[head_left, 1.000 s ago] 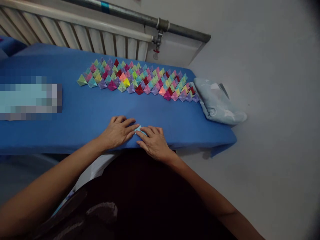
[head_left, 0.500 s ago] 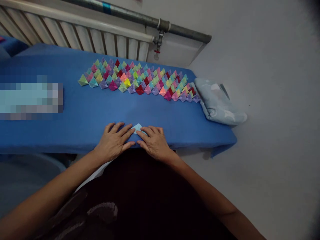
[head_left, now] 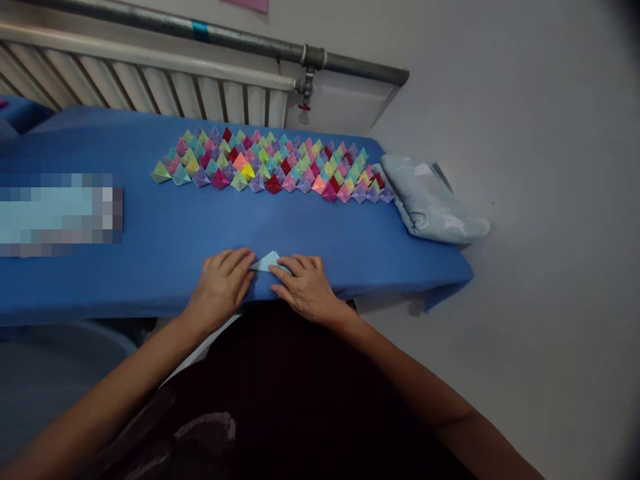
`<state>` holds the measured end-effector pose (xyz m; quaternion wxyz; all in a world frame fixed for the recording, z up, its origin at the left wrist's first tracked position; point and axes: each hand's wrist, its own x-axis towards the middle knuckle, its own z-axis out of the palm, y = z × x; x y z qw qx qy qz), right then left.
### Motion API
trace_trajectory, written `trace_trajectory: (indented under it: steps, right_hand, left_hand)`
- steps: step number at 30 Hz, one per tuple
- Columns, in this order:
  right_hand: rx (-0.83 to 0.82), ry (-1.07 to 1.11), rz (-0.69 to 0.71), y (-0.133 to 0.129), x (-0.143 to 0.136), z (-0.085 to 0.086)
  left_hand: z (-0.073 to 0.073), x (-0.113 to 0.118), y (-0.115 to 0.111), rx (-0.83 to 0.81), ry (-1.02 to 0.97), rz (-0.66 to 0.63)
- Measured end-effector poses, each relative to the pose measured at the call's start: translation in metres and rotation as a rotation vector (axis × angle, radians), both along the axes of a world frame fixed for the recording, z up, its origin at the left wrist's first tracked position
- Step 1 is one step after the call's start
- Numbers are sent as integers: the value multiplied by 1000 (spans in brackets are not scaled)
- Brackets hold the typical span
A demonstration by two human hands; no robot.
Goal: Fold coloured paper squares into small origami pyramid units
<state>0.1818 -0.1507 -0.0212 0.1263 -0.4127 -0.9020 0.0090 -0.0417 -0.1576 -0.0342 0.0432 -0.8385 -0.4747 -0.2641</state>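
Note:
A small light-blue sheet of folded paper point(head_left: 267, 262) lies near the front edge of the blue-covered table, its peak pointing away from me. At its left corner, the fingers of my left hand point(head_left: 220, 280) are drawn together, closed on the narrow tip. My right hand point(head_left: 306, 283) holds the paper's right part with bent fingers, the index fingertip on its surface and the thumb lower down. Much of the paper's right side is hidden under those fingers. Beyond my hands, rows of colourful folded paper pieces point(head_left: 260, 167) stand close together.
A folded pale-blue patterned cloth point(head_left: 435, 207) lies at the table's right end against the wall. To the left is a blurred-out light-blue object point(head_left: 55, 217). Behind the blue cloth-covered table point(head_left: 200, 217) run a radiator point(head_left: 185, 93) and a metal pipe point(head_left: 250, 43) with a valve.
My left hand has slid left from the paper's middle, and its spread fingers have come together at the left corner. More of the paper shows. My right hand stays on it; the view has shifted slightly.

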Motion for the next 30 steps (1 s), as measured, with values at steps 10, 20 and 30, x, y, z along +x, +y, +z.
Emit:
trace_trajectory:
  steps: [10,20,30]
  right_hand:
    - [-11,-4,-7,-3,1,-2]
    - [32,180,-230,-26,38,-20]
    - [16,380,-299,-23,33,-24]
  left_hand:
    - [-17,11,50,-147,54,-291]
    - [2,7,54,-235,64,-385]
    - [16,3,73,-501,-35,-430]
